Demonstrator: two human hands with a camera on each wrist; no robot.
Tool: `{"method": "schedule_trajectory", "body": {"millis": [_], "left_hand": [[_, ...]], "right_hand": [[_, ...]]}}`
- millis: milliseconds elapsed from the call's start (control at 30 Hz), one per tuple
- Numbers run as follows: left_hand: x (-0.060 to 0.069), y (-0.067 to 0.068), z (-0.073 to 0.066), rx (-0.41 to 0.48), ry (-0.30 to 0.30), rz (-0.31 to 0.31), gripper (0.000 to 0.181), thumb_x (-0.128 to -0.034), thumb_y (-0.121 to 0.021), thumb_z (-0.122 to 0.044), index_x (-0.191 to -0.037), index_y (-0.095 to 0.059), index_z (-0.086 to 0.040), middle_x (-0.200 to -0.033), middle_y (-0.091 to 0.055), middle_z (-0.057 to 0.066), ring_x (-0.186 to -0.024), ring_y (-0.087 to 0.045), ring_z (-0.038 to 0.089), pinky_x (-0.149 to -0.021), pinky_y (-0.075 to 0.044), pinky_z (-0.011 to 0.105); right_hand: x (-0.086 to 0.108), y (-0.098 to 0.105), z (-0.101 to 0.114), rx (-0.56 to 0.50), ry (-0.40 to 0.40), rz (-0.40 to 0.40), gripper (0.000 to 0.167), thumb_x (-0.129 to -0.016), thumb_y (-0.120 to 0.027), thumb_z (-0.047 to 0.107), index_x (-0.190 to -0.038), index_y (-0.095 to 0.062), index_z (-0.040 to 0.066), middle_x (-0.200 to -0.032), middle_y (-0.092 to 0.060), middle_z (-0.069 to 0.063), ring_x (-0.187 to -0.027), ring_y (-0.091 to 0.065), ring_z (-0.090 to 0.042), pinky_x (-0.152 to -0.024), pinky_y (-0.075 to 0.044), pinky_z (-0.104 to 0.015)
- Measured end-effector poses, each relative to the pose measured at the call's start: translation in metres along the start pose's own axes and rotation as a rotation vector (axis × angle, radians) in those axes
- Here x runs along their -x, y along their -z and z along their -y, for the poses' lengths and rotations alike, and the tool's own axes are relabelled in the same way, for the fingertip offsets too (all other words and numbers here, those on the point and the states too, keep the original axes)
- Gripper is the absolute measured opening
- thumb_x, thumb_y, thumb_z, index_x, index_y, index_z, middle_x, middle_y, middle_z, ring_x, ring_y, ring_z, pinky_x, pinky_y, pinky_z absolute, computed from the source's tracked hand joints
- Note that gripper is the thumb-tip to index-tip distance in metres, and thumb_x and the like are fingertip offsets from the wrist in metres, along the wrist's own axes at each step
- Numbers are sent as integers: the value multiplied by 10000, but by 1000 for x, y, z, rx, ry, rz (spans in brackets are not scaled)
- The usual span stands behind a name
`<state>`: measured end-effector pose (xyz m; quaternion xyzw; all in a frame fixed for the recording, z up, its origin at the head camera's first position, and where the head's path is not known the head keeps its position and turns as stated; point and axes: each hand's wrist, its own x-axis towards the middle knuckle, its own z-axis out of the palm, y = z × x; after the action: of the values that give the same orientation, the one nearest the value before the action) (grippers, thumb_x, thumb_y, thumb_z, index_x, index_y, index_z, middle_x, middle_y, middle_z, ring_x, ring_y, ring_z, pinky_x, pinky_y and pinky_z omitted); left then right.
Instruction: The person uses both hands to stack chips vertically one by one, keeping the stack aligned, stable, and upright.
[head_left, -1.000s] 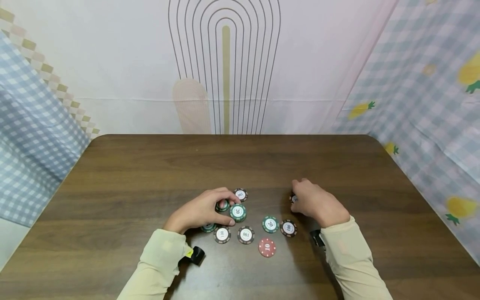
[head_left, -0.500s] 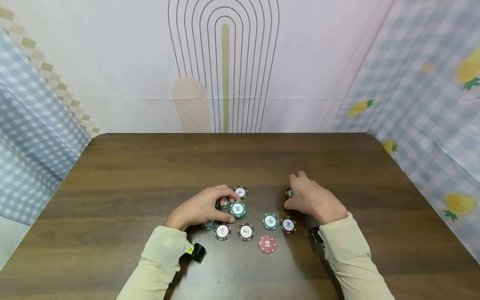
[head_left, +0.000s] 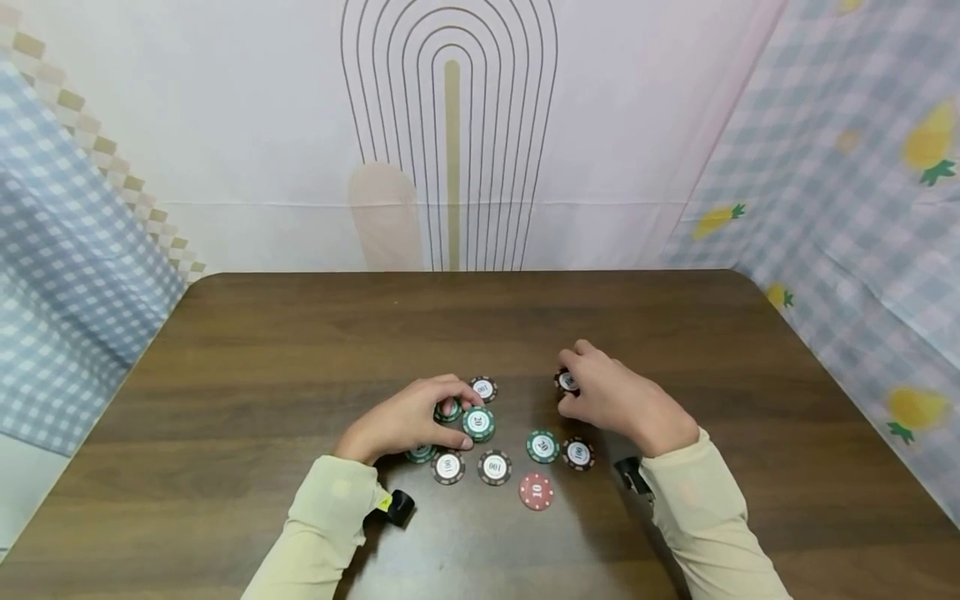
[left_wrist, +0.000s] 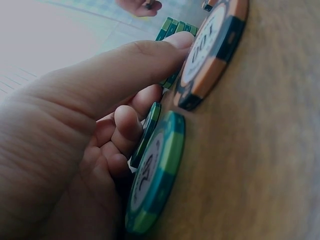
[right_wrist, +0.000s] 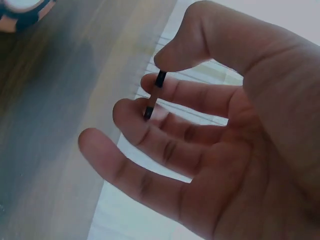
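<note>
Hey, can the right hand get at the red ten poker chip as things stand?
Probably yes: nothing covers the red 10 poker chip, though the right hand already pinches a black-and-brown poker chip.

In the head view, the right hand [head_left: 621, 400] partly hides a black chip [head_left: 567, 381], and the near edge of the worktop [head_left: 322, 333] is cut off. The right wrist view shows that chip edge-on, its face unseen. The left hand [left_wrist: 85, 110] covers part of a green stack [left_wrist: 169, 28] in the left wrist view.
</note>
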<state>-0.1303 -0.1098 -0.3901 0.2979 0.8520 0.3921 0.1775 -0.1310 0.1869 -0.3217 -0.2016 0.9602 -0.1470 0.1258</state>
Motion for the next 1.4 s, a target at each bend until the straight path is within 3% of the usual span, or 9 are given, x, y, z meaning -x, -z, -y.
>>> {"method": "schedule_trajectory", "body": {"millis": [400, 633, 867, 1400], "left_hand": [[-1, 0, 1, -11, -12, -7, 411, -884, -875, -249, -1256, -706, -200, -1091, -613, -69, -978, -527, 134, -873, -464, 316], [-2, 1, 0, -8, -10, -10, 410, -882, -877, -241, -1252, -705, -204, -1088, -610, -78, -974, -530, 132, -871, -464, 321], [-3, -1, 0, 2, 3, -5, 410, -881, -877, -233, -1251, -703, -204, -1107, -620, -87, -992, -540, 132, -889, -471, 318], [-2, 0, -1, 10, 2, 1, 427, -881, -876, -245, -1267, -703, -189, -1112, -625, -84, -988, -540, 131, -894, -471, 319]], "right_hand": [[-4, -9, 10, 12, 80, -56, 356, -845, -660, 49, -1199, -654, 11, -1102, -566, -118, -752, -566, -192, -702, -506, -367], [-7, -13, 20, 1, 124, -34, 395, -867, -686, 76, -1258, -665, 22, -1161, -588, -111, -802, -590, -176, -722, -527, -352], [-4, -16, 27, -15, 162, -21, 367, -879, -700, 81, -1242, -661, 41, -1125, -570, -72, -748, -570, -142, -677, -511, -310], [-6, -25, 42, 43, 218, -59, 362, -893, -705, 108, -1249, -677, 54, -1157, -599, -57, -835, -588, -116, -769, -549, -387]]}}
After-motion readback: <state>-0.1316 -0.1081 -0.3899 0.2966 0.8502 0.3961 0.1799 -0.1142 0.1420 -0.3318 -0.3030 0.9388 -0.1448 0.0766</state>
